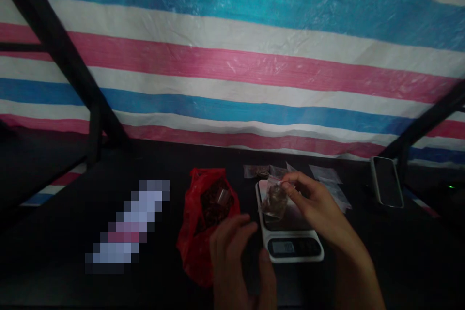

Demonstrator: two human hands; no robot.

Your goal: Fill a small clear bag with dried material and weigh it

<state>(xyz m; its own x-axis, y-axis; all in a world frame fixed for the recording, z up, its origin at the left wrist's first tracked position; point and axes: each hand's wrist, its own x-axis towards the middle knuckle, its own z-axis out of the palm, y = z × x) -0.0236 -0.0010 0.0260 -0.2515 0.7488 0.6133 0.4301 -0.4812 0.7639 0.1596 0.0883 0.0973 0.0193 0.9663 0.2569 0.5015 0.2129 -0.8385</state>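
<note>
My right hand [308, 198] pinches the top corner of a small clear zip bag [276, 201] with brownish contents. The bag is over the plate of a white digital kitchen scale [267, 240]; whether it rests on the plate I cannot tell. Digits on the scale's display are too blurred to read. Between the scale and a red plastic bag [194, 203], my left hand [240, 256] hovers with fingers apart and nothing in them. Dark brown dried pieces [214, 210] fill the open red bag, and a small clear scoop-like object [222, 197] lies on top of them.
Behind the scale lie a filled small bag [256, 171] and flat clear bags [327, 174]. A phone [387, 181] leans at the right. On the black table [152, 281], a blurred-out item [129, 227] lies left. Striped sheeting [232, 68] and dark frame bars [61, 48] stand behind.
</note>
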